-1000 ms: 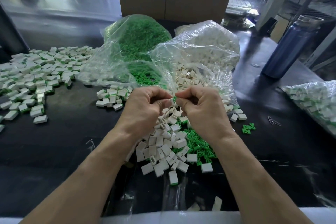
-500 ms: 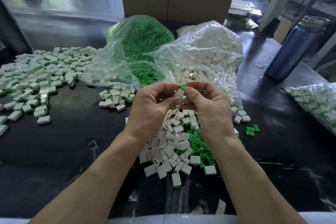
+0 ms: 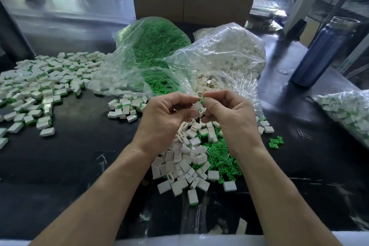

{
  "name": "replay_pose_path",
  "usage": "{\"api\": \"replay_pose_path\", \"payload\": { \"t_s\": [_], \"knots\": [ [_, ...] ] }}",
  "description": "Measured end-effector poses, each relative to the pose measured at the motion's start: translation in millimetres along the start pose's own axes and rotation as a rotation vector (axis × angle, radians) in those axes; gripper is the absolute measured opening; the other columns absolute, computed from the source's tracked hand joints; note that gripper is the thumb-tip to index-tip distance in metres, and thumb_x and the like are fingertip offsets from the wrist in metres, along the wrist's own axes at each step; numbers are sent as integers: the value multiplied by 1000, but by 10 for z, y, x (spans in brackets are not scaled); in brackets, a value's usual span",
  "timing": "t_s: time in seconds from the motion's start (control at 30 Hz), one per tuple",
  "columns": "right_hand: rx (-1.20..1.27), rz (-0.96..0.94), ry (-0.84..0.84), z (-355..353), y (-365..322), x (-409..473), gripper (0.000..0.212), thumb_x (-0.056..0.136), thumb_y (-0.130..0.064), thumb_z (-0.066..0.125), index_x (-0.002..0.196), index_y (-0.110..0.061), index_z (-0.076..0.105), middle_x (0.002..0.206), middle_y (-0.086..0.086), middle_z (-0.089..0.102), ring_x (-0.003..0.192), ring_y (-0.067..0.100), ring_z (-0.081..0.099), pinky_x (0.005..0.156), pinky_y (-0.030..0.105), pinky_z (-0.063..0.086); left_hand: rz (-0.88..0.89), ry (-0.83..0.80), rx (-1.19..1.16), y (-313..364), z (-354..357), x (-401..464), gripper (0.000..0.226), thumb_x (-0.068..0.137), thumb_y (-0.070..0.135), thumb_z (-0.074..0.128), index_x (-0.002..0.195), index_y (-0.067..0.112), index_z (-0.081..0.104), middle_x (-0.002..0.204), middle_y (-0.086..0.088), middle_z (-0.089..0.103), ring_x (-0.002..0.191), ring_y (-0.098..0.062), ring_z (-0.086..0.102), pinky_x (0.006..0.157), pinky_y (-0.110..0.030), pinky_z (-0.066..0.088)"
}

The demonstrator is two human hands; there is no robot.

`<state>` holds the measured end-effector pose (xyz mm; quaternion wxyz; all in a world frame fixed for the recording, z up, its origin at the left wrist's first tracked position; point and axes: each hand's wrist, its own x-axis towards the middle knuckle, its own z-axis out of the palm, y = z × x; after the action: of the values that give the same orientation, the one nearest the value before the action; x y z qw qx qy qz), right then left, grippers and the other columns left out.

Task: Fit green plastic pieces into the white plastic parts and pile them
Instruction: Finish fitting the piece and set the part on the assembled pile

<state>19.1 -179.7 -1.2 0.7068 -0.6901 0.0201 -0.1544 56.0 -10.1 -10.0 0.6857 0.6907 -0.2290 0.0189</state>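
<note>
pinching a white plastic part point(image 3: 197, 106) above the desk point(image 3: 79, 146), the left hand point(image 3: 169, 114) is curling its grip round it while the right hand point(image 3: 225, 112) is nipping a green plastic piece point(image 3: 202, 99) at its top edge, over the loose heap of white parts point(image 3: 179, 164) and green pieces point(image 3: 221, 158)

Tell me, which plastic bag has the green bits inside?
The bag on the left, behind the hands. It is full of green pieces, while the bag beside it holds white parts only.
</note>
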Motion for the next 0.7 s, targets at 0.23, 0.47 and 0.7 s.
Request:
{"api": "replay_pose_path", "payload": {
  "t_s": [0.23,0.47,0.7],
  "knots": [
    [129,37,4,66,34,-16,6,97,-9,73,102,-7,76,80,3,75,74,18,74,71,31,63,-1,18,-30,15,49,-16,25,84,-3,79,101,15,78,94,-6,79,87,-27,76,78,-36,65],
    [52,60,-14,31,27,-6,8,97,-6,73,97,-12,78,73,3,74,69,20,72,70,33,62,-13,6,-16,19,40,-32,40,80,2,83,116,17,75,92,-6,76,87,-27,75,81,-36,64],
    [-43,72,-72,-18,12,1,13,96,-4,73,93,-13,81,75,2,75,66,16,71,64,28,60,-27,-59,-25,9,16,-31,44,80,-12,78,122,3,74,111,-5,79,100,-21,77,80,-28,63]
  ]
}}
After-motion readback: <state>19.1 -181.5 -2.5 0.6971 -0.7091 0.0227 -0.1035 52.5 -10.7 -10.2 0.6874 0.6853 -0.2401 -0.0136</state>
